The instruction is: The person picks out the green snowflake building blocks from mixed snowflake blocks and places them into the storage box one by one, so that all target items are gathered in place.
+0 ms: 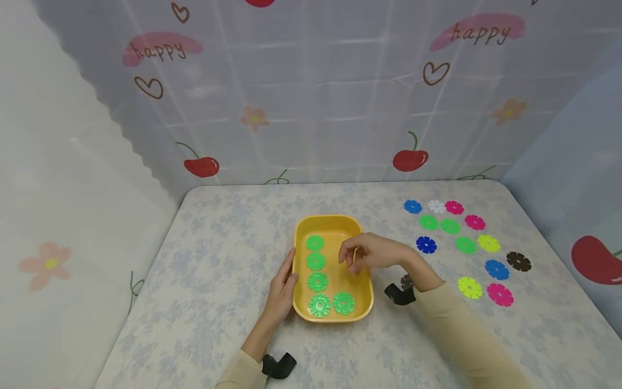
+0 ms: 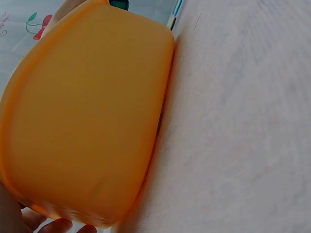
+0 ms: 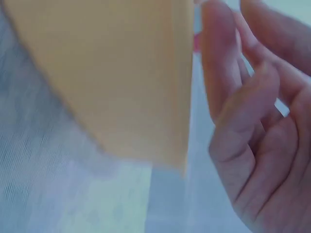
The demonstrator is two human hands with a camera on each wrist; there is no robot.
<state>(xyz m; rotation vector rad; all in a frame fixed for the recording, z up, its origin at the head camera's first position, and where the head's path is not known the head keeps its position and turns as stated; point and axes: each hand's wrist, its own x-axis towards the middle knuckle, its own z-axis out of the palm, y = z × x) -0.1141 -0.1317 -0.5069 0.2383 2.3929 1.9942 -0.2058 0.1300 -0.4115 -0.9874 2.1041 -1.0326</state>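
The yellow tray [image 1: 332, 222] sits in the middle of the table [image 1: 204, 281]. Five green flower discs [image 1: 317, 262] lie inside it, four in a row and one beside the last. The left hand [image 1: 282, 289] rests flat against the tray's left side with straight fingers. The right hand [image 1: 368, 253] hangs over the tray's right edge, fingers loosely bent and holding nothing. More colored discs [image 1: 466, 246] lie spread out on the table to the right, well apart from the tray.
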